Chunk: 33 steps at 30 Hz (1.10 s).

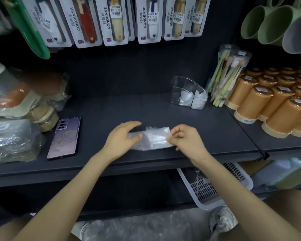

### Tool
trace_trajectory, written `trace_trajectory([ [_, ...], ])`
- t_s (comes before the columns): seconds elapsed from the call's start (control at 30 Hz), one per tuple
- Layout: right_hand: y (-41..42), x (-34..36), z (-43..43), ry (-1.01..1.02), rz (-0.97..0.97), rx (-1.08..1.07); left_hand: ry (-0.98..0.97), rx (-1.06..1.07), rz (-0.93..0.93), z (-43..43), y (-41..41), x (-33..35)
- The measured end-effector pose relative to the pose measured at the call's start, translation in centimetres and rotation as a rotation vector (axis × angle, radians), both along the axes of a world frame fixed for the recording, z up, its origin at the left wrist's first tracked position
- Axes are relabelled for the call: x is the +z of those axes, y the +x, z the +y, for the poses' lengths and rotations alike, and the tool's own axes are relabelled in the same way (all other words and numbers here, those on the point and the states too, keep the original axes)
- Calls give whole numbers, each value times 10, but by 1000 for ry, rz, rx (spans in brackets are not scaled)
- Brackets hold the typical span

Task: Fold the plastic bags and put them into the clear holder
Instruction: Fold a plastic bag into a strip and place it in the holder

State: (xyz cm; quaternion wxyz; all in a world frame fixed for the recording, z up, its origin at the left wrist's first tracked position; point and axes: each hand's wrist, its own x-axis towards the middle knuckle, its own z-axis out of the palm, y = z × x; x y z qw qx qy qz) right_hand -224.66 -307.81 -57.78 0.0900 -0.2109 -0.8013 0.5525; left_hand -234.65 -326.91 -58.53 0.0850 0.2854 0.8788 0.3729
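A thin clear plastic bag (pixel 155 139), partly folded into a strip, lies on the dark shelf (pixel 111 110) near its front edge. My left hand (pixel 123 136) rests on the bag's left end with the fingers nearly straight and the thumb on the plastic. My right hand (pixel 184 138) pinches the bag's right edge between thumb and curled fingers. The clear holder (pixel 184 87) stands at the back right of the shelf, with folded white bags (pixel 196 100) inside its compartments.
A purple phone (pixel 64 138) lies left of my hands. Wrapped goods (pixel 16 119) crowd the left side. Orange cups (pixel 276 101) and packed toothbrushes (pixel 224 79) stand on the right. A white basket (pixel 207 185) sits below. More plastic (pixel 137 228) lies on the floor.
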Motion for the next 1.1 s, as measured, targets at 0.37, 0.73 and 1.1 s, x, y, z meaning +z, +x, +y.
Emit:
trace_trajectory([
  [0.37, -22, 69, 44, 100, -122, 432, 287, -248, -648, 25, 6, 29],
  [0.73, -37, 78, 29, 93, -98, 398, 691, -67, -838, 30, 32, 24],
  [1.1, -10, 56, 16, -316, 3, 244, 689, 58, -767, 27, 38, 22],
])
